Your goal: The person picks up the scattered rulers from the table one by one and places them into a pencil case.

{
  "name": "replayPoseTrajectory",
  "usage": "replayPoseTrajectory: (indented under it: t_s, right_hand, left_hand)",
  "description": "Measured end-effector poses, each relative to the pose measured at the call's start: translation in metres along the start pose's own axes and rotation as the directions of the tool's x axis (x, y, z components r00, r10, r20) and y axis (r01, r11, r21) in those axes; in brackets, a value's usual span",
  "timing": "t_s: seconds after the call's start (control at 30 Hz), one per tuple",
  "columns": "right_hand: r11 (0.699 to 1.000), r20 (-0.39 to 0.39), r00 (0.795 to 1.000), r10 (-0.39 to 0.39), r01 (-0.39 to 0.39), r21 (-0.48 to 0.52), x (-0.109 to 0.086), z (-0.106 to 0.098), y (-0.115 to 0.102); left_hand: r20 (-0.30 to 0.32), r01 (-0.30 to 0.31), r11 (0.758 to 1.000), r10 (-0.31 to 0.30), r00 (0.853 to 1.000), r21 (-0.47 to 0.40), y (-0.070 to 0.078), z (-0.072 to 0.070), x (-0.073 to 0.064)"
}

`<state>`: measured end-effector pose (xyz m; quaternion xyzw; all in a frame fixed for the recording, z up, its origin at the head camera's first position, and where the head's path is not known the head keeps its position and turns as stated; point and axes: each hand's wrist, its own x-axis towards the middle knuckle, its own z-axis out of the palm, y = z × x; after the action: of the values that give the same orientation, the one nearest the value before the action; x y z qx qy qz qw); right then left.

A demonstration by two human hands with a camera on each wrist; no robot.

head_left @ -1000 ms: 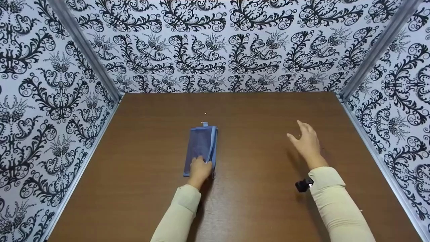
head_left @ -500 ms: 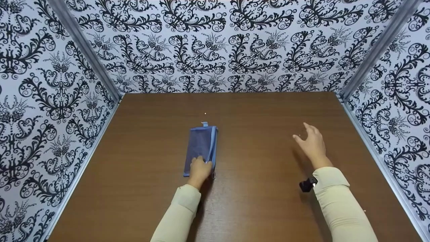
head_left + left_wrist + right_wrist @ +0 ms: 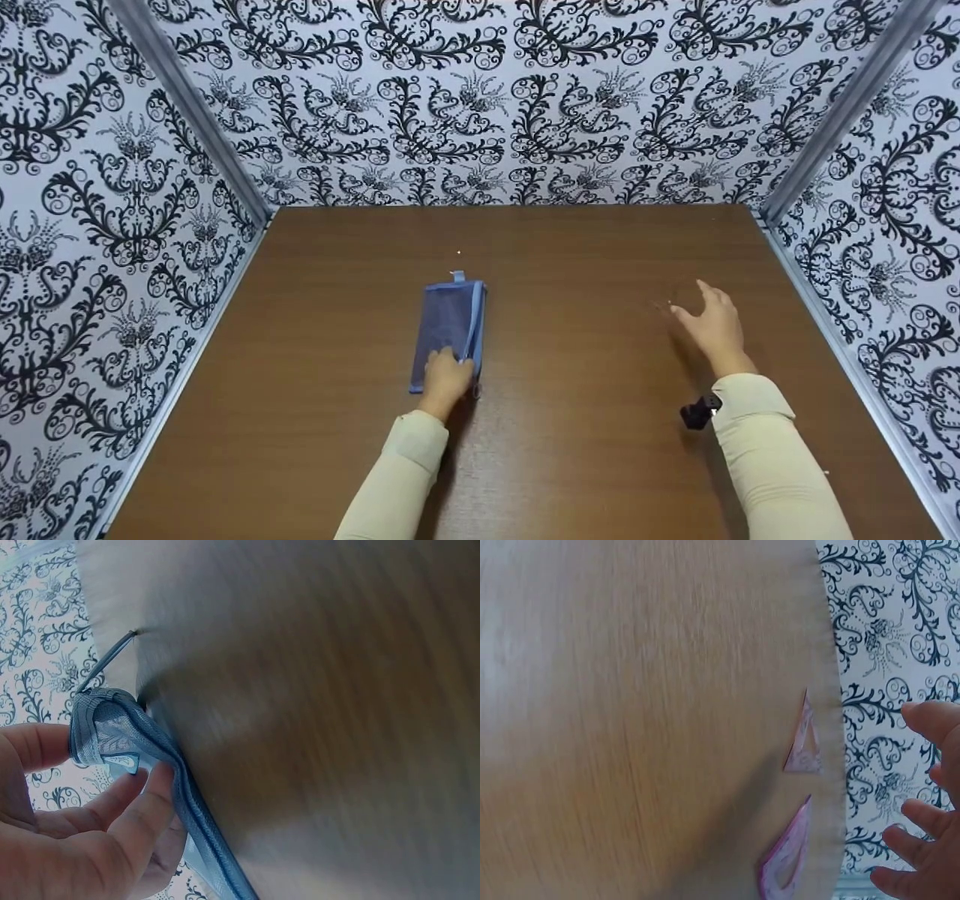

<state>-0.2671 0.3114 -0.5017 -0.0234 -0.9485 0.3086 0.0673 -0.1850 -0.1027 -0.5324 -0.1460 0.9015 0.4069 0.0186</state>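
A blue mesh zip pouch (image 3: 444,322) lies left of centre on the table, its zip side facing right. My left hand (image 3: 448,379) grips the near end of the pouch. In the left wrist view, thumb and fingers are at the parted zip mouth, and the pouch (image 3: 196,802) gapes between them. My right hand (image 3: 716,330) hovers over the right side, fingers spread and holding nothing. The right wrist view shows a clear pinkish set square (image 3: 804,759) and a clear purple-edged piece with a curved side, like a protractor (image 3: 795,834), both apart from the hand.
The brown table (image 3: 570,450) is bounded by patterned walls (image 3: 480,97) at the back and both sides. A small black camera (image 3: 701,412) sits at the right cuff. A tiny white speck (image 3: 459,253) lies beyond the pouch.
My right hand has drifted to the right and slightly nearer, fingers still spread. The left hand and the pouch have stayed in place.
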Motion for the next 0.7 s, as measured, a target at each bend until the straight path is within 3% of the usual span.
replayPoseTrajectory:
  t_s: [0.27,0.7]
  right_hand:
    - [0.998,0.040,0.998,0.055,-0.056,0.027,-0.001,0.000,0.013]
    - [0.985,0.074,0.989,0.131,-0.138,0.101,-0.002,-0.001,0.031]
  left_hand:
    - [-0.030,-0.016,1.000,0.017,0.999,0.024,0.000,0.001,0.001]
    - [-0.018,-0.008,1.000,0.008,1.000,0.019,-0.001,0.000,0.001]
